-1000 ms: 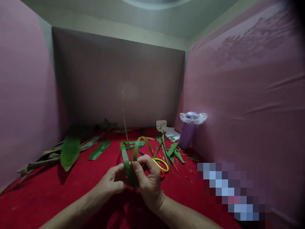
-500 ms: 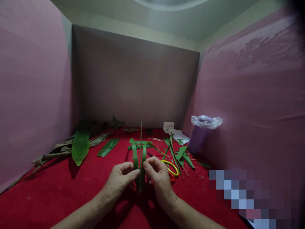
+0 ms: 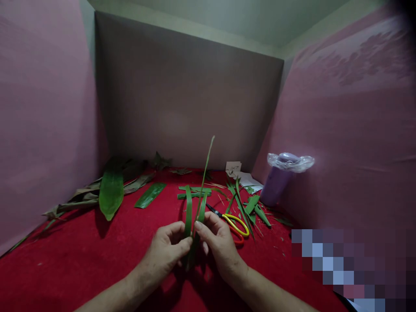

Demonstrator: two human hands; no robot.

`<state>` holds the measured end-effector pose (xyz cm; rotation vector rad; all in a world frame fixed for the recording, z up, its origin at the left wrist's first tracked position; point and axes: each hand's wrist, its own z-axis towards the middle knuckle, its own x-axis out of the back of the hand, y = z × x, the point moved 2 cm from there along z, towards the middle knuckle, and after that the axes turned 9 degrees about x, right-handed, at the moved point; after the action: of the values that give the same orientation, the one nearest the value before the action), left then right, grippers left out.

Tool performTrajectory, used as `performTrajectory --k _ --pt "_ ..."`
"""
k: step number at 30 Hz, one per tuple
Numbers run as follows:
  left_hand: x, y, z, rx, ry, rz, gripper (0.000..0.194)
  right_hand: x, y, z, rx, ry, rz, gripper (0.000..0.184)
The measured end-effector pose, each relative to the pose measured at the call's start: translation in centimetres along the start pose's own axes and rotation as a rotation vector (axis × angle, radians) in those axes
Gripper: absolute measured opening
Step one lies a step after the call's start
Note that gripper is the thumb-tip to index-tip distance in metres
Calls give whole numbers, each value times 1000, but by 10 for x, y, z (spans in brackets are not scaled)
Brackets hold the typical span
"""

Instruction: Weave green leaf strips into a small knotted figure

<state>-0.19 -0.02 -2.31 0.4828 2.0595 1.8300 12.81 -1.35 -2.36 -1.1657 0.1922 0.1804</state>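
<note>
Just left of the scissors [image 3: 225, 216], in the head view, a bent green leaf strip [image 3: 189, 208] is held upright, a thin stem [image 3: 205, 173] rising between its sides. Farther from the scissors, the left hand [image 3: 170, 245] pinches the strip; nearer them, the right hand's [image 3: 220, 240] grip pinches it too. It looks light, springy and easily split, so the lower, layered part seems the safest hold.

Leaf strip [image 3: 188, 208]: between left hand [image 3: 172, 245] and right hand [image 3: 216, 238].
Scissors [image 3: 224, 216]: on the table [image 3: 65, 268], just beyond the right hand.
Whole leaf [image 3: 111, 195]: at left, overlapping the leaf pile [image 3: 86, 197].
Cut piece [image 3: 150, 196]: right of that leaf.
Leaf scraps [image 3: 252, 204]: right of the scissors.
Papers [image 3: 247, 181]: behind the scraps, near the back panel [image 3: 188, 95].
Cup [image 3: 276, 186]: right of the papers, beside the right wall [image 3: 351, 130].
</note>
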Motion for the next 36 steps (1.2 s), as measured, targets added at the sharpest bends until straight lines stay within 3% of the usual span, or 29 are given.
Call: performTrajectory --k 4,15,19,23,25,31,36 --pt "-2 -2 0 -19 -23 14 14 0 -1 1 -86 10 29 22" --pt "-6 3 -5 -7 -49 4 17 0 -3 0 -155 -16 169 17" --pt "-2 5 -1 -40 -5 15 19 3 -3 1 -28 21 6 24" --pt "3 9 -5 -218 301 108 32 7 -6 1 143 132 -199 25" --pt "2 10 -10 -304 379 253 34 8 -6 0 182 167 -292 26" --pt "-6 7 -17 -376 332 560 33 3 -6 -6 206 106 -348 22" --pt "-4 6 -12 -240 215 391 24 0 -16 -10 380 -16 -519 8"
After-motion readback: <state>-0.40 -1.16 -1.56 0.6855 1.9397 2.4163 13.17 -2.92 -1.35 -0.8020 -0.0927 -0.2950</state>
